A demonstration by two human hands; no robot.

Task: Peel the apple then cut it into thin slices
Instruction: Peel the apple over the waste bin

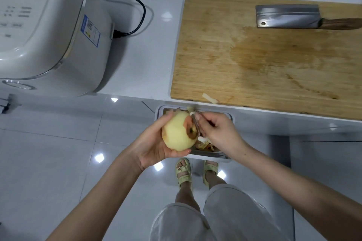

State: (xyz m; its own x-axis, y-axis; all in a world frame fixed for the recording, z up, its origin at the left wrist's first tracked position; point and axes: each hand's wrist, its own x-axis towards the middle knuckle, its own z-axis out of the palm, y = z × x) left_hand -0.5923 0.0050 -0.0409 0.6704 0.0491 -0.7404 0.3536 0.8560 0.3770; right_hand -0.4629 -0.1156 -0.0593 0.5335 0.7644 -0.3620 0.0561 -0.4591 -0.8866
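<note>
My left hand (154, 146) grips a mostly peeled, pale yellow apple (177, 131) over a bin; a patch of red skin remains at its right end. My right hand (219, 133) pinches a metal peeler (196, 124), whose blade lies against that red end. A wooden cutting board (254, 60) rests on the counter above, with a steel cleaver (288, 16) lying flat at its far right. A small pale apple scrap (210, 98) sits on the board's near edge.
A white bin (195, 155) holding peels stands on the floor below the counter edge, under my hands. A white rice cooker (45, 25) with a black cord (135, 13) fills the counter's left. My sandalled feet (195, 170) stand on the tiled floor.
</note>
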